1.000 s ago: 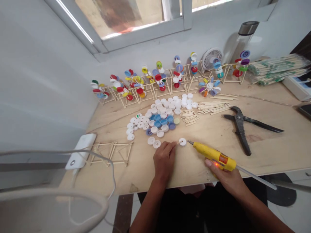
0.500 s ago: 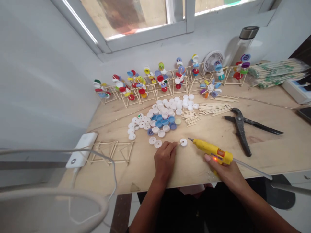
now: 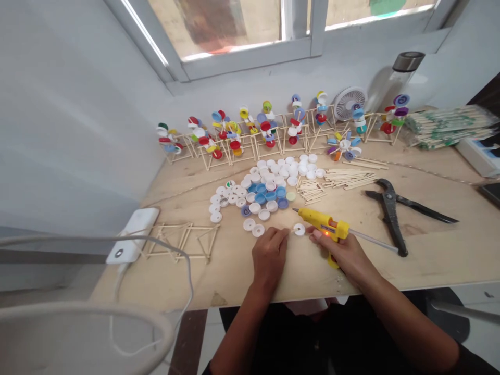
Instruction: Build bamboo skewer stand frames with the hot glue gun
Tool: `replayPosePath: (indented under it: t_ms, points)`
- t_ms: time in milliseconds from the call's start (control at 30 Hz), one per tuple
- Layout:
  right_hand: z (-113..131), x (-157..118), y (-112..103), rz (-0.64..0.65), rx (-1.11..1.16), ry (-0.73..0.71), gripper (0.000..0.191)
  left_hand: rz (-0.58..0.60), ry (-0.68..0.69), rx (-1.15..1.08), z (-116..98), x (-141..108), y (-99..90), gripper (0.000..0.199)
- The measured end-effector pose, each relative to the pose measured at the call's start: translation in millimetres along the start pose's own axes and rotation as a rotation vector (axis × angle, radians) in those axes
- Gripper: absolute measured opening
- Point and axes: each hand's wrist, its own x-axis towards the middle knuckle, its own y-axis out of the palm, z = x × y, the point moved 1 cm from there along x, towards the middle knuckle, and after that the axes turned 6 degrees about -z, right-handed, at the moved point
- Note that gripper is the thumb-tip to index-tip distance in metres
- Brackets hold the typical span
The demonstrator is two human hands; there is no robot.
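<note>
My left hand [image 3: 269, 258] rests on the table with its fingers pinched on a short thin wooden stick, mostly hidden, whose tip reaches a white bottle cap [image 3: 300, 233]. The cap lies flat between my hands. In my right hand [image 3: 351, 258] is a yellow hot glue gun [image 3: 318, 219] with its light glowing and a glue stick [image 3: 371, 239] out of its back. The nozzle points left, just beyond the cap. My right fingertips are close to the cap's right side; whether they touch it I cannot tell.
Loose white and blue caps [image 3: 260, 198] and cut sticks [image 3: 310, 191] lie ahead. Black pliers [image 3: 390, 208] are at right. Stick frames with coloured cap wheels [image 3: 265, 127] line the wall. A bare stick frame [image 3: 191, 242], white power bank [image 3: 135, 237] and cable [image 3: 189, 276] are at left.
My right hand has brought the glue gun leftward, so its nozzle is now beyond the cap and my fingertips are beside it. My left hand keeps its pinch. The view has shifted slightly.
</note>
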Motion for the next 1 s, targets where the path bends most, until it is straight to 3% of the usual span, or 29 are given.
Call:
replayPosePath:
  t_ms: [333,500,800,1000]
  points:
    - [-7.5,9.4,6.7,0.059,-0.01,0.0,0.049,-0.01,-0.004,-0.007,0.5,-0.3,0.8,0.023]
    - [-6.6,10.3,7.5,0.081,-0.103,-0.081,0.044,-0.006,-0.006,0.001,0.1,-0.2,0.2,0.023]
    - [3.6,7.4,8.4,-0.003,-0.229,-0.174,0.039,0.02,0.015,0.031,-1.2,1.7,-2.5,0.023]
    - [4.5,6.9,9.2,0.008,-0.238,-0.14,0.041,0.019,0.022,0.037,-0.3,2.3,-2.4,0.024]
